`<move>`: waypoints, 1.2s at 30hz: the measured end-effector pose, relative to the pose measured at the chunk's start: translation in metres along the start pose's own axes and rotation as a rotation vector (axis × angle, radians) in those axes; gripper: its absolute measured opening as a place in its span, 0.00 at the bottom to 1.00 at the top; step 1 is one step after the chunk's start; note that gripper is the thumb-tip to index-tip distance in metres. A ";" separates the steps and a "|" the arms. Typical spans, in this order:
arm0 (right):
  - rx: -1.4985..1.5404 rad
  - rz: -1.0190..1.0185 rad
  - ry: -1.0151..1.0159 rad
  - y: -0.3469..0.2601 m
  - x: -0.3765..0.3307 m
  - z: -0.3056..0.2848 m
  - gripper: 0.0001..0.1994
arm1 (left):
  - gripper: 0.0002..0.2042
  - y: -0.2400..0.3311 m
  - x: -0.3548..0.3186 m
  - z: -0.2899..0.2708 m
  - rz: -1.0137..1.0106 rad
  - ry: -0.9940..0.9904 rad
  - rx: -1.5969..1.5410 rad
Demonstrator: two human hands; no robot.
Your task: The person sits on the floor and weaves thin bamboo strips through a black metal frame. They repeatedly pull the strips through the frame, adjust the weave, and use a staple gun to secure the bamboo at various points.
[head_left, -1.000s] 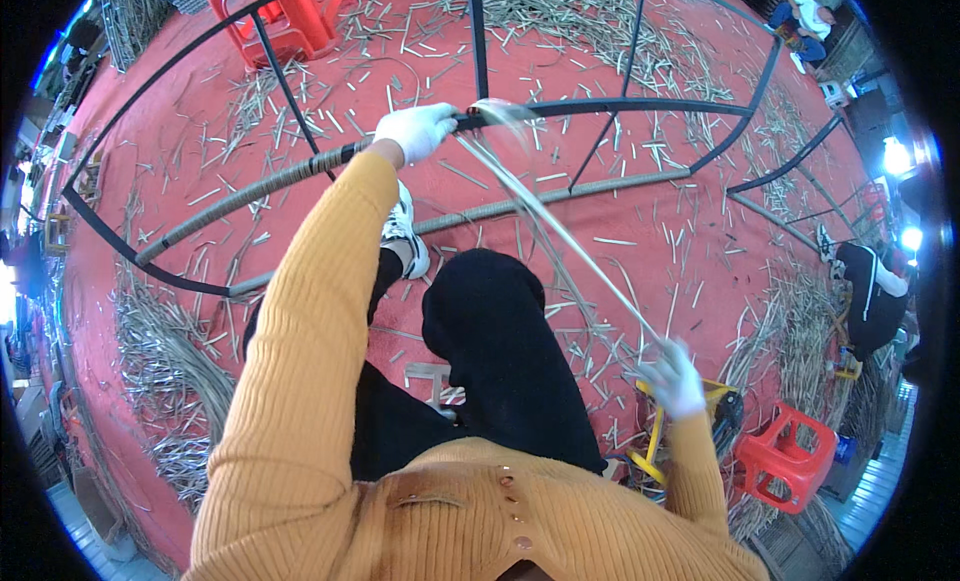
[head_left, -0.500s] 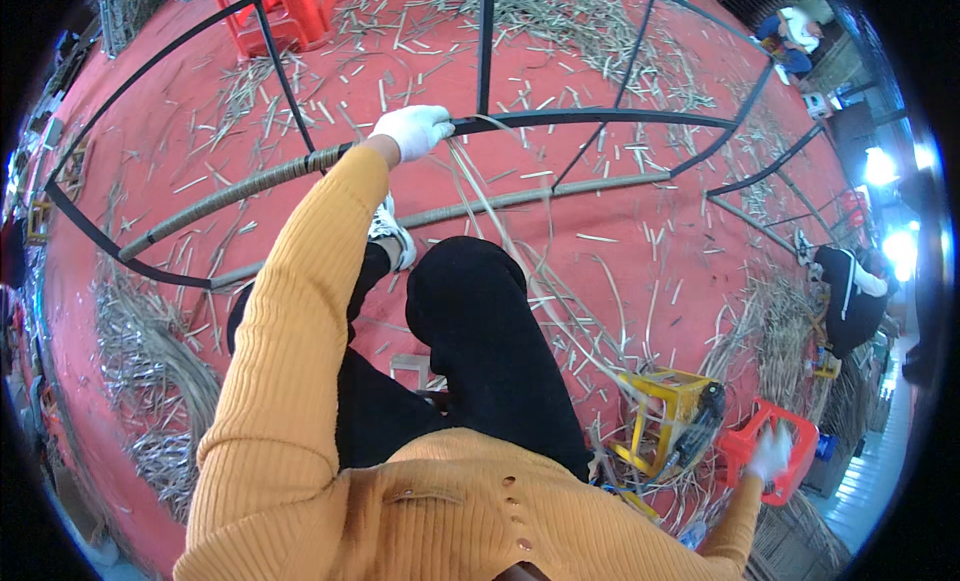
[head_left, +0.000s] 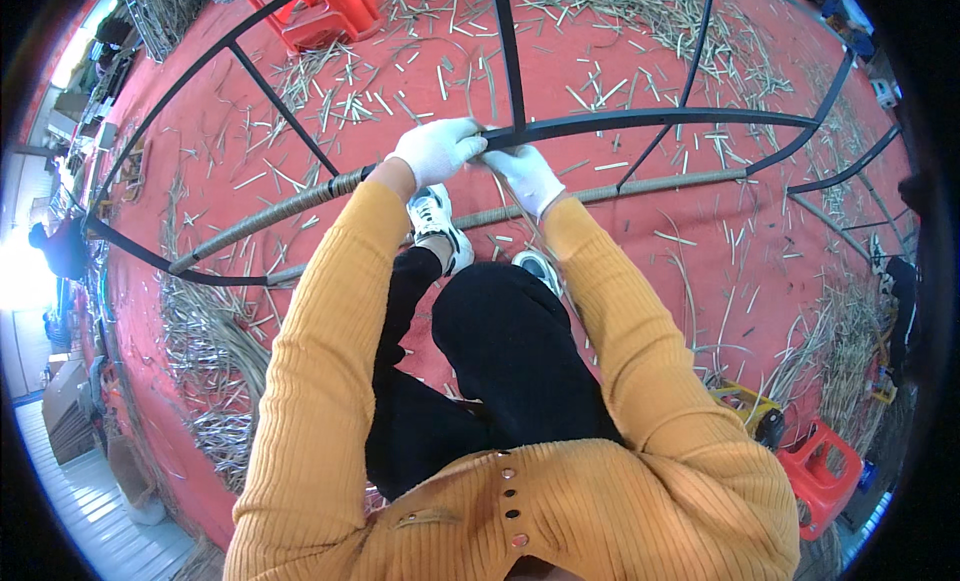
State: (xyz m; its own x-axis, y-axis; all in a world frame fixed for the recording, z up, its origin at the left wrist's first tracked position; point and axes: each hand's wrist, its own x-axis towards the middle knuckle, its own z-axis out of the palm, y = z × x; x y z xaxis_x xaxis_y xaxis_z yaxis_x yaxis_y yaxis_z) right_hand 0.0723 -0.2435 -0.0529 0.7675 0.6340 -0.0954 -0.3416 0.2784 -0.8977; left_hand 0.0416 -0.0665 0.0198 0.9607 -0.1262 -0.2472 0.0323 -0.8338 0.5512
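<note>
A black metal frame (head_left: 680,118) with curved bars spreads in front of me. Its near left bar is wound tightly with tan-grey woven strip (head_left: 285,213), and the winding stops just left of my hands. My white-gloved left hand (head_left: 437,151) is closed around the bare bar beside the upright post. Close against it, my gloved right hand (head_left: 527,178) pinches at the underside of the bar. From its fingers a thin wicker strip (head_left: 530,224) trails down past my knee, partly hidden by my right arm. A lower bar (head_left: 600,193) is wrapped too.
Cut strip pieces litter the red floor (head_left: 640,271). Bundles of strips lie at the left (head_left: 215,341) and right (head_left: 850,351). A red plastic stool (head_left: 822,476) and a yellow stool (head_left: 740,399) stand at the lower right; more red stools (head_left: 335,16) are at the far left.
My right hand has come from the red stool at lower right up to the bar beside my left hand. The view has swung, and the long loose strips now show less.
</note>
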 end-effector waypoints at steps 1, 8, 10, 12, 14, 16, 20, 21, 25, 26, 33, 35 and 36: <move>-0.052 0.132 -0.031 0.002 -0.009 -0.008 0.16 | 0.18 -0.001 0.002 -0.003 -0.031 -0.036 -0.040; -0.335 0.152 0.156 0.005 -0.067 -0.001 0.16 | 0.15 -0.002 -0.003 0.000 0.132 0.142 0.095; -0.295 0.138 0.175 -0.023 -0.071 0.019 0.15 | 0.14 -0.002 -0.008 0.003 0.096 0.181 0.088; -0.357 0.263 0.174 -0.061 -0.069 0.033 0.14 | 0.13 0.000 -0.013 0.005 0.123 0.249 0.050; -0.396 0.019 0.160 -0.097 -0.048 0.036 0.12 | 0.11 0.005 -0.020 0.007 0.052 0.272 -0.093; -0.483 0.002 0.183 -0.113 -0.013 0.043 0.14 | 0.11 0.016 -0.033 0.022 0.063 0.508 -0.234; -0.424 0.027 0.209 -0.102 0.018 0.038 0.12 | 0.24 0.030 -0.042 0.057 0.295 0.689 0.548; -0.430 -0.017 0.186 -0.098 0.010 0.036 0.11 | 0.26 0.030 -0.040 0.062 0.243 0.669 0.619; -1.313 -0.688 0.492 -0.103 -0.064 0.031 0.12 | 0.25 0.028 -0.022 0.056 0.127 0.597 0.587; -1.513 -0.743 0.536 -0.105 -0.084 0.032 0.14 | 0.24 0.030 -0.017 0.050 0.110 0.565 0.497; 0.252 -0.004 0.251 -0.021 -0.023 0.016 0.14 | 0.18 0.020 0.014 -0.006 -0.005 -0.012 0.038; 0.036 0.040 0.067 0.017 -0.007 -0.012 0.11 | 0.18 0.015 0.016 -0.004 0.013 -0.037 0.037; -0.562 0.076 0.112 0.029 -0.016 -0.028 0.11 | 0.19 0.013 0.018 -0.001 0.012 0.020 0.078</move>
State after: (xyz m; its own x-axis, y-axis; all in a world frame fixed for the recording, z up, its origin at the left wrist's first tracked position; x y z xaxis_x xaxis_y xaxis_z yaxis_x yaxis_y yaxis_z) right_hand 0.0654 -0.2663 -0.0897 0.8150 0.5487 -0.1863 -0.0809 -0.2105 -0.9742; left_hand 0.0591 -0.0786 0.0233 0.9663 -0.1262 -0.2244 -0.0001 -0.8719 0.4898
